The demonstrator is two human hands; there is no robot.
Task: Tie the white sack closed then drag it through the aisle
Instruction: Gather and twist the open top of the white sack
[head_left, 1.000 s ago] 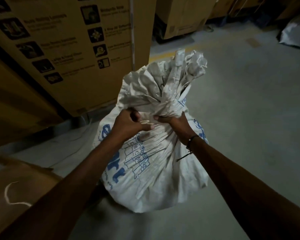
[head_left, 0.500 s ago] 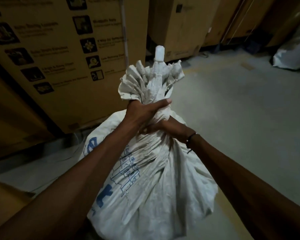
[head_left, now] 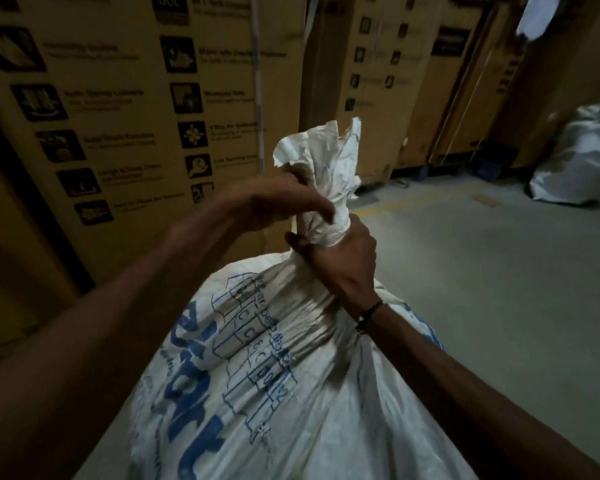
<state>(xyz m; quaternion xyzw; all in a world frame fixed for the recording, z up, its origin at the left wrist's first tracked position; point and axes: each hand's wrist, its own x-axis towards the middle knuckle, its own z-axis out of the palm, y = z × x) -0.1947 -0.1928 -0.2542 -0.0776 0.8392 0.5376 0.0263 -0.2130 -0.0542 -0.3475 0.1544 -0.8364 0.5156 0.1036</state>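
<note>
A large white sack [head_left: 291, 393] with blue print fills the lower middle of the view, standing on the floor. Its gathered neck [head_left: 326, 188] rises as a twisted tuft above my hands. My right hand [head_left: 340, 258] is clenched around the base of the neck, a dark band on its wrist. My left hand [head_left: 274, 202] is blurred and lies across the neck just above the right one, fingers curled against the cloth. Any cord or knot on the neck cannot be seen.
Tall brown cardboard cartons [head_left: 136, 116] with printed icons stand close on the left and behind. More cartons [head_left: 423, 81] line the back. Grey concrete floor [head_left: 499, 271] opens to the right. Another white sack [head_left: 582, 157] rests at the far right.
The sack's neck has been twisted tighter and narrower. My left hand has shifted across the neck above the right hand. The view has risen and moved closer to the sack.
</note>
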